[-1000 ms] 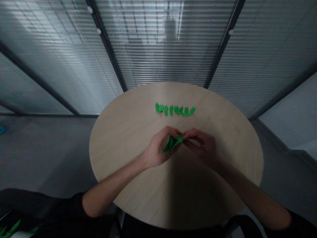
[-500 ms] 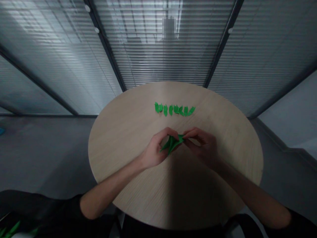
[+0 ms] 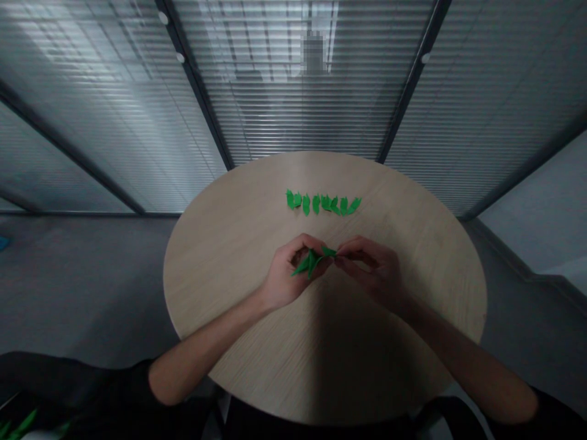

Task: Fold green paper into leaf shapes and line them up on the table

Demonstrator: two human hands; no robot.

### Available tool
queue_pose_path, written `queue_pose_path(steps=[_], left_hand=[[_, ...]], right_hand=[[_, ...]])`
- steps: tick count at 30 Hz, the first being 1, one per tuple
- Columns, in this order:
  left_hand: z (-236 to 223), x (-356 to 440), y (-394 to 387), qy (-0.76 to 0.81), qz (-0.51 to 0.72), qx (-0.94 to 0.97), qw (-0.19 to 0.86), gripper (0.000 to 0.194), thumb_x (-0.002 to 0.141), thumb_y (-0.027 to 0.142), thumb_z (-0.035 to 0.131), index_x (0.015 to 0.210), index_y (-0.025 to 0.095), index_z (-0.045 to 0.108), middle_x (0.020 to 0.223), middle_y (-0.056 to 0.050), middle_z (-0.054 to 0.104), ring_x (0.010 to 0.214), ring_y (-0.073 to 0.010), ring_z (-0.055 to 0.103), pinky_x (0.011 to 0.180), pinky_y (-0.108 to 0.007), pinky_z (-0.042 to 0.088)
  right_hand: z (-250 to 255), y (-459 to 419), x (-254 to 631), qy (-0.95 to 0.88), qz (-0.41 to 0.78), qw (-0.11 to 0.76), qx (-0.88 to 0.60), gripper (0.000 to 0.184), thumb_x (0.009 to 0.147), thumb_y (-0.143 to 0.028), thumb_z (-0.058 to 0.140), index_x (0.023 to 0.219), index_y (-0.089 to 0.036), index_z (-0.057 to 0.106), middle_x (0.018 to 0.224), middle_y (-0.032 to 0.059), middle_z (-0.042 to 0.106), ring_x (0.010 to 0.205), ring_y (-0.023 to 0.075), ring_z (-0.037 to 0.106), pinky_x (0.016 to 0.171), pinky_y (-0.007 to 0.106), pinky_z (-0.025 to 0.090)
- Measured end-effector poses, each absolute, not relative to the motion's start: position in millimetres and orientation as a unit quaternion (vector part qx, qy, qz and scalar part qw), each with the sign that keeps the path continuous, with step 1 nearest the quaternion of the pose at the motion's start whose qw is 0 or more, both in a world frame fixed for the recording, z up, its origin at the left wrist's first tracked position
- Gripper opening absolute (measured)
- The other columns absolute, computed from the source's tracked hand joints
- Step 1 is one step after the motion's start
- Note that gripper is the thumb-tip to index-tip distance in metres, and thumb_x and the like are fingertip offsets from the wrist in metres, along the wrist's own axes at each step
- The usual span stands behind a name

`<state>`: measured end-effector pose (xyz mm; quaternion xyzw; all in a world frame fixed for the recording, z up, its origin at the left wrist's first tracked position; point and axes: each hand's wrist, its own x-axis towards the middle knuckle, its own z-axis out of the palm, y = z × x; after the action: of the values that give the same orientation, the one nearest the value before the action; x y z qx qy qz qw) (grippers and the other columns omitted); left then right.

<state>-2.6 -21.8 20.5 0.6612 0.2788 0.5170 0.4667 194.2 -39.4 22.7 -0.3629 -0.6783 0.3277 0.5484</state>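
Observation:
Above the middle of the table my left hand is closed around a pointed green piece, which looks like folded paper with several sharp flaps. My right hand pinches the right end of the same piece between thumb and fingertips. The hands almost meet there, and fingers cover part of the piece. Beyond them lies a row of small green leaf-shaped pieces, some touching and some apart.
The round wooden table stands before glass partitions with blinds and dark frames. Green leaves show at the lower left. A small blue object lies on the floor at the far left.
The green piece has shifted slightly left and turned, so its flaps show from another angle. My right fingertips have moved slightly left. The row stays as it was.

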Motion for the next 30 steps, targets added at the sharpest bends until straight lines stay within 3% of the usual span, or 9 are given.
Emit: queue_pose_path(steps=[12, 20, 30], left_hand=[[18.5, -4.1, -24.0, 0.294, 0.509, 0.678, 0.441, 0.016, 0.089, 0.024, 0.075, 0.093, 0.021, 0.061, 0.089, -0.005, 0.073, 0.076, -0.0149, 0.068, 0.064, -0.027, 0.055], [19.7, -4.0, -25.3, 0.316, 0.512, 0.671, 0.433, 0.014, 0.089, 0.022, 0.073, 0.092, 0.021, 0.059, 0.086, -0.003, 0.072, 0.074, -0.0145, 0.068, 0.065, -0.027, 0.054], [21.6, -3.6, -26.1, 0.331, 0.515, 0.674, 0.413, 0.011, 0.088, 0.021, 0.072, 0.091, 0.021, 0.061, 0.079, -0.001, 0.069, 0.069, -0.0133, 0.063, 0.060, -0.026, 0.048]], right_hand=[[19.3, -39.9, 194.1, -0.630, 0.418, 0.532, -0.380, 0.025, 0.086, -0.044, 0.082, 0.086, -0.021, 0.073, 0.079, 0.0026, 0.077, 0.071, 0.0157, 0.075, 0.067, 0.027, 0.064], [19.8, -40.2, 193.5, -0.630, 0.428, 0.536, -0.365, 0.016, 0.089, -0.035, 0.080, 0.088, -0.021, 0.073, 0.075, 0.0016, 0.078, 0.067, 0.0138, 0.076, 0.064, 0.024, 0.063], [14.8, -39.4, 194.2, -0.619, 0.426, 0.543, -0.375, 0.019, 0.087, -0.036, 0.081, 0.085, -0.020, 0.073, 0.076, 0.0033, 0.079, 0.069, 0.0158, 0.077, 0.065, 0.026, 0.064]])
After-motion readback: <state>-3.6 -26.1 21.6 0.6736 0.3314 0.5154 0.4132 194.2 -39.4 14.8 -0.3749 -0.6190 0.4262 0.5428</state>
